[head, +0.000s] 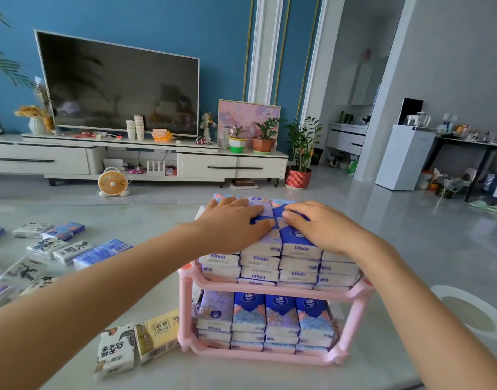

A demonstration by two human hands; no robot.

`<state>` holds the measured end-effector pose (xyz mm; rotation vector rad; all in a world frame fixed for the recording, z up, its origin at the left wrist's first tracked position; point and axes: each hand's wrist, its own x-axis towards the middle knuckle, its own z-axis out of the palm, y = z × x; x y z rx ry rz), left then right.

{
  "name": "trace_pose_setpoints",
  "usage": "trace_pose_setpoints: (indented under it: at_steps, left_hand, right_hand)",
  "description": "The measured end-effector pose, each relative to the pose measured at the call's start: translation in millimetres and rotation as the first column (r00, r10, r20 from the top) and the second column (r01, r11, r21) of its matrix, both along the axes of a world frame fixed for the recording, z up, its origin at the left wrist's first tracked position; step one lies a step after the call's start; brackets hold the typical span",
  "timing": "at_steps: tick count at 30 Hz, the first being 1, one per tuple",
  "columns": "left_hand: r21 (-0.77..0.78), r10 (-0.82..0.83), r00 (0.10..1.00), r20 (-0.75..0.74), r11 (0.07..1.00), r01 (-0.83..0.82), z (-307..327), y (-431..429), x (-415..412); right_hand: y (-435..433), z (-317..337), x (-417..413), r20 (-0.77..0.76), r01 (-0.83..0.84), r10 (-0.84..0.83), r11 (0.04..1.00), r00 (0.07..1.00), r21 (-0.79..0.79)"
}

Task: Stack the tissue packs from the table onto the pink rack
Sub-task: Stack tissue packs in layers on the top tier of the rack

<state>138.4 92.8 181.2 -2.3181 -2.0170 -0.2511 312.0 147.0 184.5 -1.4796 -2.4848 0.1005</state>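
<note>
The blue tissue packs (298,250) fill both shelves of the pink rack (185,302). The top pile is higher than the rack's top bar. The rack stands on the desk (157,220).

The left hand (236,223) and the right hand (320,229) lie flat on the top packs, side by side. The fingers are laid out and press down. They hold nothing, and the fingertips almost meet in the middle.

More loose packs (64,249) lie on the desk to the left. A yellow pack (157,337) and a white pack (116,350) lie just beside the rack's bottom corner. A big TV (120,85) is far behind.
</note>
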Motion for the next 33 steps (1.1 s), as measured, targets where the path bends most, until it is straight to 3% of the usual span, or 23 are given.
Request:
trace_pose_setpoints:
  at_steps: [6, 8, 11, 15, 18, 22, 27, 33]
  left_hand:
    - [-0.017, 0.017, 0.999, 0.029, 1.0, -0.016, 1.0, -3.7, 1.3]
    - [0.01, 0.005, 0.98, 0.2, 1.0, -0.007, 3.3, -6.9, -1.7]
    - [0.229, -0.091, 0.843, 0.53, 0.973, -0.039, 12.0, -17.5, -12.8]
    - [0.365, -0.111, 0.709, 0.696, 0.905, -0.217, 12.6, -42.9, -48.4]
    - [0.324, -0.02, 0.636, 0.771, 0.873, -0.365, -5.2, -61.4, -86.4]
    - [0.147, 0.166, 0.472, 0.866, 0.818, -0.556, -30.7, -79.7, -134.9]
    - [0.028, 0.296, 0.444, 0.846, 0.806, -0.591, -60.8, -119.9, -193.9]
    - [-0.05, 0.47, 0.417, 0.778, 0.708, -0.704, -85.2, -200.0, -269.6]
  right_hand:
    - [-1.3, -0.7, 0.1, -0.022, 0.002, -0.002, 1.0, 1.0, 0.013]
    - [-6.5, 4.3, 1.2, -0.02, -0.018, 0.019, 0.999, 1.0, 0.045]
    - [-20.7, 16.8, -0.5, -0.08, -0.073, 0.088, 0.983, 0.993, 0.171]
    - [-50.4, 27.8, -22.5, -0.182, -0.203, 0.251, 0.948, 0.951, 0.245]
    - [-73.5, 24.2, -50.5, -0.2, -0.322, 0.374, 0.914, 0.906, 0.248]
    - [-105.3, 11.0, -99.6, -0.254, -0.48, 0.527, 0.847, 0.811, 0.226]
    - [-134.3, -15.0, -165.7, -0.319, -0.652, 0.659, 0.744, 0.682, 0.143]
    - [-143.2, -62.2, -241.6, -0.385, -0.683, 0.627, 0.731, 0.677, -0.012]
